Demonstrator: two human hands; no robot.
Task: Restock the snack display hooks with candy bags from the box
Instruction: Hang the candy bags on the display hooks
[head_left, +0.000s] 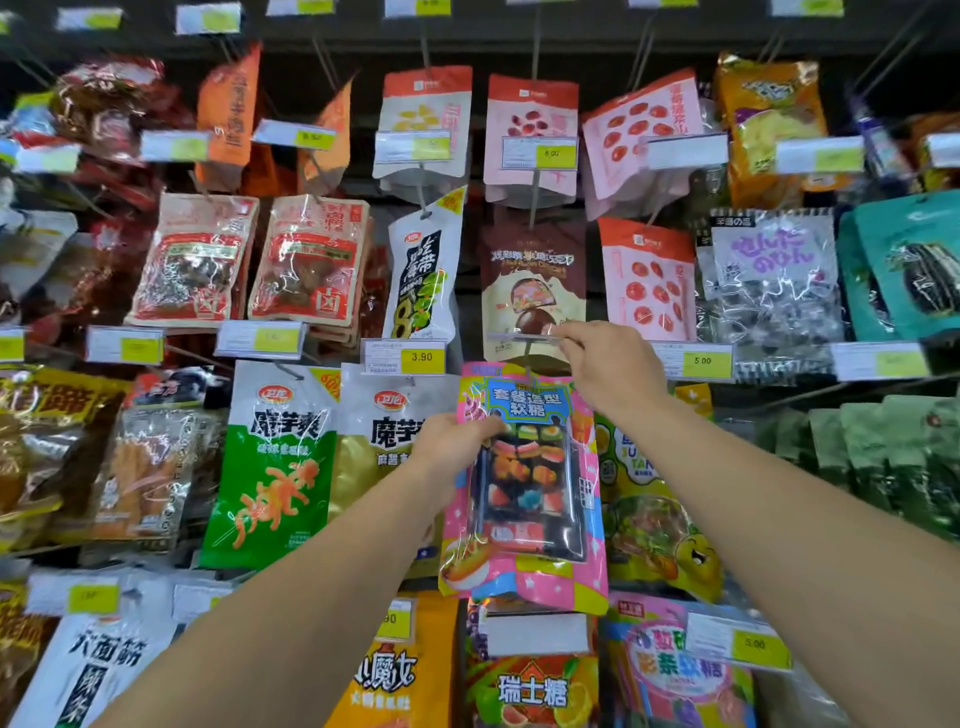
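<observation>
A pink and blue candy bag (527, 483) with gummy sweets behind a clear window hangs in front of the display at centre. My left hand (457, 441) grips its left edge, thumb on the front. My right hand (610, 371) is raised above the bag's top right corner and pinches the clear price-tag holder (524, 338) at the tip of a hook (529, 358). The thin hook wire meets the top of the bag; whether it passes through the hang hole I cannot tell. The box is out of view.
Hooks full of snack bags surround the spot: a white and green bag (275, 467) and a white and gold bag (384, 441) to the left, a brown chocolate bag (532, 280) above, a yellow bag (649, 509) to the right. Yellow price tags (422, 357) stick out forward.
</observation>
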